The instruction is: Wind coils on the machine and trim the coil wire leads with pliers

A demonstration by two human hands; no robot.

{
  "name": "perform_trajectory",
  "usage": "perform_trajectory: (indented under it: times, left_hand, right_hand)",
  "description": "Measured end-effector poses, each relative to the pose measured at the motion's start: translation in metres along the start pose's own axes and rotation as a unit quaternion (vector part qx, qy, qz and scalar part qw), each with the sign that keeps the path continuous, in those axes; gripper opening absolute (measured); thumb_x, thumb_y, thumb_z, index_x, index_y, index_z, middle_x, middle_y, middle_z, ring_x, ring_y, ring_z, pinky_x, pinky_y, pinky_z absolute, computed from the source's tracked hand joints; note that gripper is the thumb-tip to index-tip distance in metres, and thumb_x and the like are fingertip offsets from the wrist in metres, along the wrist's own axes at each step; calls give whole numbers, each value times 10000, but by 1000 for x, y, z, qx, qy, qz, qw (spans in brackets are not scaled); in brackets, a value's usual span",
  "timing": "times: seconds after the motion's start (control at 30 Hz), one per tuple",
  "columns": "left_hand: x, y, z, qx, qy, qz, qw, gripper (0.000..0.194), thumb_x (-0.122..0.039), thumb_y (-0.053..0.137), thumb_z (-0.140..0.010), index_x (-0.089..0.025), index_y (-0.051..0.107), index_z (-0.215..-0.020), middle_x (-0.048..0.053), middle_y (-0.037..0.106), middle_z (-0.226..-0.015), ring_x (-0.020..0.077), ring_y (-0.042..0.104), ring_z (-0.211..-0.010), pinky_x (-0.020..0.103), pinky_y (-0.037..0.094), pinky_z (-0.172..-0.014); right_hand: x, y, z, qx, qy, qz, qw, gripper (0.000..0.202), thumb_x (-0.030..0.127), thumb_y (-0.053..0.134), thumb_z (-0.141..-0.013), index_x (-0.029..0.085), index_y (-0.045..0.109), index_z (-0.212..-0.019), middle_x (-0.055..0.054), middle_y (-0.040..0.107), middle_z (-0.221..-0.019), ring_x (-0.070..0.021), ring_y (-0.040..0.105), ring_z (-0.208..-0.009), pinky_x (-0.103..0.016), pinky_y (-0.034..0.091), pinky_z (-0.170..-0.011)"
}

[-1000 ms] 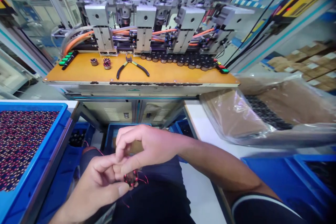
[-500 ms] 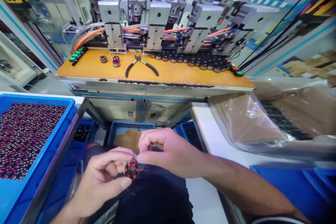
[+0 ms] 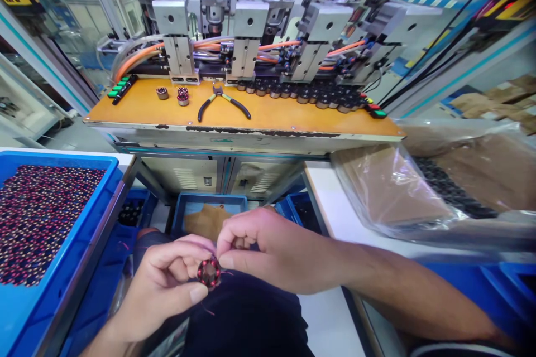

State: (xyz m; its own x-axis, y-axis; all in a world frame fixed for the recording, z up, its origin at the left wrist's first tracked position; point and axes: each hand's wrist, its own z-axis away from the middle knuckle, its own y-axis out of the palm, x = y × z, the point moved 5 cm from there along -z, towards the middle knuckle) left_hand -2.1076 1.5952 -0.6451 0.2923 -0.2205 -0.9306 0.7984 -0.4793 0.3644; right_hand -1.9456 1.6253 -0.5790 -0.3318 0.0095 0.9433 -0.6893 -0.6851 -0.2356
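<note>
Left grip (image 3: 161,284) — closed on coil ring (image 3: 208,273)

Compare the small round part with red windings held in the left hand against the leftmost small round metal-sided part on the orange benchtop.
The held part is gripped by the left hand's fingers; the bench part rests unheld on the benchtop.
The held part turns its face to the camera; the bench part sits upright, showing its metal side.
Both are round.

Plastic-lined carton (image 3: 377,181) on white table (image 3: 333,201); orange hoses (image 3: 136,59) along metal machine (image 3: 247,19).
</note>
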Motion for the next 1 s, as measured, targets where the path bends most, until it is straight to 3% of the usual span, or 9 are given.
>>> perform_trajectory:
  times: [0.17,0.5,0.67,0.9,1.0]
  left_hand:
    - [4,4,-3,19,4,65,998,281,-189,771,-796,-304,749,-1051,25,678,-1112,82,664,-773,186,561,-739]
    - [-5,8,-9,-1,69,25,997,305,-193,817,-741,-272,754,-1029,38,667,-1023,94,638,-786,173,550,-697]
    - [-8,10,-10,2,77,-24,997,374,-191,825,-731,-303,767,-1084,49,641,-1048,107,622,-814,176,530,-704]
    - [-8,16,-12,25,71,13,997,306,-201,828,-720,-267,772,-1013,31,578,-974,76,583,-722,182,508,-655]
    - [-4,15,-11,29,56,35,997,295,-219,835,-714,-252,761,-998,29,568,-966,85,611,-710,188,504,-639]
  right_hand:
    - [5,-1,7,-12,-32,-3,999,114,96,626,-865,108,685,-768,36,594,-730,-47,528,-683,-156,403,-643]
    - [1,3,15,-18,-2,-91,996,92,118,617,-864,109,665,-786,51,562,-681,-43,481,-616,-161,382,-575]
    - [1,5,18,-15,-4,-77,997,105,114,612,-868,111,657,-773,58,550,-657,-37,471,-602,-151,377,-569]
    - [0,5,19,-9,-21,-45,999,114,101,599,-871,111,654,-771,43,571,-686,-47,501,-618,-154,391,-570]
    - [-1,3,25,48,-67,20,996,73,115,658,-861,120,674,-790,30,586,-722,-60,535,-638,-170,431,-605]
